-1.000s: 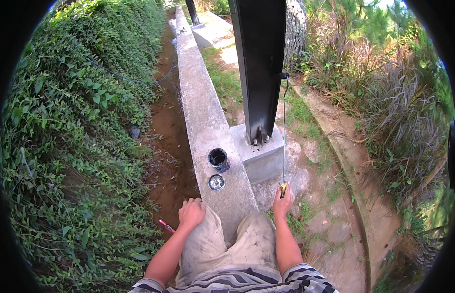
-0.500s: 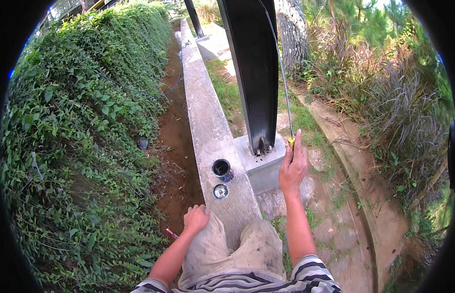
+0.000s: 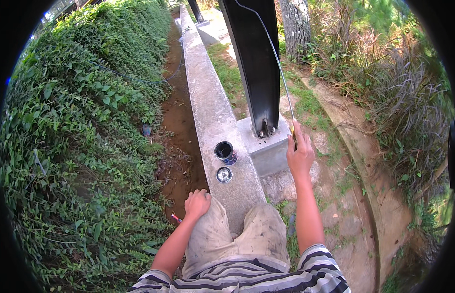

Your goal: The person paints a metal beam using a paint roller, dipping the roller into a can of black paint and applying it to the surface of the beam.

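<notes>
In my right hand (image 3: 302,155) is the yellow handle (image 3: 292,130) of a long thin metal rod (image 3: 281,73). The rod slants up across the front of a black steel column (image 3: 257,63) and bends toward the left near the top; its far end is out of view. My left hand (image 3: 198,202) rests on my left knee, fingers lying over the trouser cloth and holding nothing. Before my knees, an uncovered paint can (image 3: 230,157) with dark paint stands on the concrete wall (image 3: 210,105). Its round silvery lid (image 3: 224,175) lies just nearer to me.
I sit astride the wall. The column stands on a concrete block (image 3: 269,158) at the right. A leafy hedge (image 3: 90,146) and a dirt trench (image 3: 181,132) run along the left. A thin blue hose (image 3: 134,78) crosses the hedge. Stone paving (image 3: 340,219) lies at the right.
The rod's top has swung left and its bend has come into view. My right hand has shifted slightly right and turned around the handle. My left hand stays on the knee.
</notes>
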{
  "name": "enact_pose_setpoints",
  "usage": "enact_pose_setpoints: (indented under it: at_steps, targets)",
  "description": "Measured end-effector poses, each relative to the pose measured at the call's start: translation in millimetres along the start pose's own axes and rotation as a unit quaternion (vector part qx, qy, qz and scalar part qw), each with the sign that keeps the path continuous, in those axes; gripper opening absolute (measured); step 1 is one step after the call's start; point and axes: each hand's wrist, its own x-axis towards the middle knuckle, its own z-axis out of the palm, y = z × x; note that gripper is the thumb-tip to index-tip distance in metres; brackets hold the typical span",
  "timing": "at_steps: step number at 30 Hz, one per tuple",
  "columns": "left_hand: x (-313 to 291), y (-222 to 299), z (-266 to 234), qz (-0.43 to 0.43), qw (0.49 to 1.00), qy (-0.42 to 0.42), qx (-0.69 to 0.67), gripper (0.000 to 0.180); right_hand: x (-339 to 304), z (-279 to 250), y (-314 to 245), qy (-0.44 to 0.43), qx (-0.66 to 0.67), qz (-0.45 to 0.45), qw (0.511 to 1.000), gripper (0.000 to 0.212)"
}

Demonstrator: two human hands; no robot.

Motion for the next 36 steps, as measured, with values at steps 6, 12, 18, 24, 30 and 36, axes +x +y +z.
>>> enact_pose_setpoints:
  at_steps: [6,12,18,24,30,36]
  targets:
    - [1,3,0,-0.001,1.000,-0.013,0.008,0.044,-44,5,8,-0.040,-0.021,0.063,0.997,0.060]
    - [3,4,1,0.003,1.000,-0.010,0.012,0.044,2,0,-7,-0.025,0.007,0.034,0.999,0.062]
    - [5,6,3,-0.005,1.000,-0.020,0.020,0.044,-84,12,52,-0.084,-0.036,0.059,0.994,0.064]
    - [4,2,2,-0.001,1.000,-0.012,0.019,0.044,-112,14,70,-0.087,-0.031,0.060,0.994,0.063]
    - [1,3,-1,-0.011,0.999,-0.027,0.026,0.044,-34,12,34,-0.050,0.003,0.027,0.998,0.060]
    - [1,2,1,-0.007,0.999,-0.019,0.026,0.044,48,-8,-18,-0.005,0.037,-0.001,0.999,0.060]
